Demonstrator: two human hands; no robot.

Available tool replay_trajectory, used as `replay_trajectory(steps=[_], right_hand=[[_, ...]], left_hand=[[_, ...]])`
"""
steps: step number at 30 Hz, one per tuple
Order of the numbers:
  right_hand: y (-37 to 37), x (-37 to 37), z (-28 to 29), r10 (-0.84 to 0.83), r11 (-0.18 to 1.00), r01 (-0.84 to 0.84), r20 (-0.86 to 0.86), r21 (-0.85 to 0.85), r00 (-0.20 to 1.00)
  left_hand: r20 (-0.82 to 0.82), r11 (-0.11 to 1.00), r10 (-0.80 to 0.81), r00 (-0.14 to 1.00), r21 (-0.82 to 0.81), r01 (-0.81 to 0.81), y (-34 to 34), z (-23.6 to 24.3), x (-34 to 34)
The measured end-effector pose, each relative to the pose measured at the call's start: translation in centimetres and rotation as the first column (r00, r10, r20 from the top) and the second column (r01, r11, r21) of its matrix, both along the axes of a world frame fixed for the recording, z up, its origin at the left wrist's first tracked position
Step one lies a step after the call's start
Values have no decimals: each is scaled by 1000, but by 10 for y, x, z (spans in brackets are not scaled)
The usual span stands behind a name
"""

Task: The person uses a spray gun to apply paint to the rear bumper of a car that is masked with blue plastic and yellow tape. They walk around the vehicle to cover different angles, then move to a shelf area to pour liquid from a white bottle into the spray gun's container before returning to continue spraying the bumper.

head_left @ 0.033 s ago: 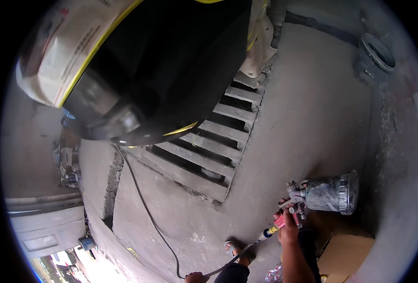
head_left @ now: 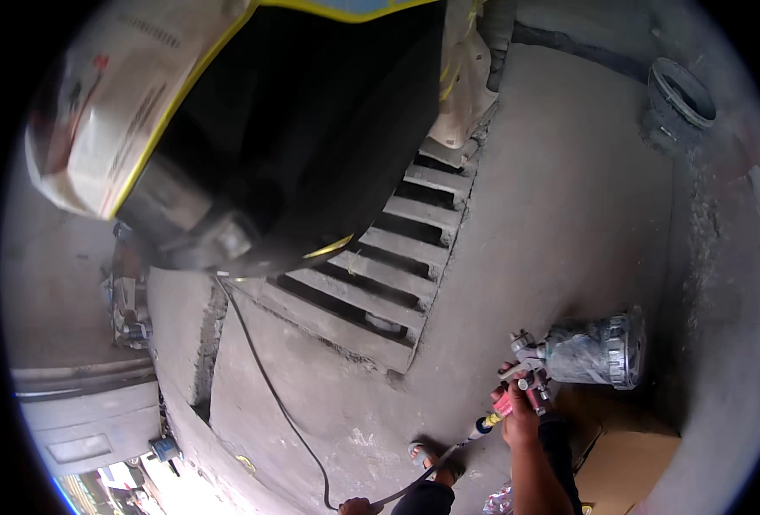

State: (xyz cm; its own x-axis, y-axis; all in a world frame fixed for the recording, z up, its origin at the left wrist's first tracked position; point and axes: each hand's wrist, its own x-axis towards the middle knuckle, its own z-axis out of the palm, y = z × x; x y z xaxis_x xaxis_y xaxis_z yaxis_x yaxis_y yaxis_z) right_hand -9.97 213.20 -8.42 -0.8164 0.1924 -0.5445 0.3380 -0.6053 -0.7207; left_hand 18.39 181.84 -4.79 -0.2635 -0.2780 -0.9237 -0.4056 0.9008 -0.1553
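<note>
My right hand (head_left: pixel 522 422) is wrapped round the red handle of a paint spray gun (head_left: pixel 530 375). The gun's large, paint-smeared cup (head_left: pixel 593 350) points to the right. A dark air hose (head_left: pixel 270 388) joins the handle at a yellow fitting (head_left: pixel 488 422). Lower down, my left hand (head_left: pixel 358 507) is closed on that hose, partly cut off by the picture's lower edge. At the upper left stands a dark, glossy vehicle body (head_left: pixel 311 129), edged with yellow tape and masking paper (head_left: pixel 161 51). The gun is well apart from it.
A slatted concrete drain grate (head_left: pixel 397 232) runs beneath the vehicle body. Beside my right forearm is a cardboard box (head_left: pixel 629 459). A grey bucket (head_left: pixel 682 94) stands at the far right by the wall. The hose loops across the floor, near my sandalled foot (head_left: pixel 420 452).
The spray gun and my right hand have shifted slightly left. The vehicle body sits a little lower in the picture, with more of its upper taped edge showing. Both hands keep their hold.
</note>
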Motion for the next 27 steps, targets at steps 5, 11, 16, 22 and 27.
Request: replay_trajectory(steps=[5, 11, 16, 22, 27], right_hand=[[66, -116, 59, 162, 967, -172, -67, -187, 985], [177, -245, 109, 265, 959, -264, -9, -99, 964], [240, -332, 126, 237, 969, -239, -32, -67, 971], [277, -453, 138, 407, 908, -412, -80, -80, 910], [290, -538, 118, 784, 617, -786, -58, -27, 618]], left_hand=[[64, 999, 15, 998, 31, -17, 34, 16, -57], [65, 998, -60, 996, 4, 59, 152, 65, -239], [-128, 992, -108, 986, 53, 116, 211, 55, -357], [-187, 984, -45, 981, 159, 76, 249, 18, -444], [-171, 977, -36, 985, 199, 71, 280, -3, -532]])
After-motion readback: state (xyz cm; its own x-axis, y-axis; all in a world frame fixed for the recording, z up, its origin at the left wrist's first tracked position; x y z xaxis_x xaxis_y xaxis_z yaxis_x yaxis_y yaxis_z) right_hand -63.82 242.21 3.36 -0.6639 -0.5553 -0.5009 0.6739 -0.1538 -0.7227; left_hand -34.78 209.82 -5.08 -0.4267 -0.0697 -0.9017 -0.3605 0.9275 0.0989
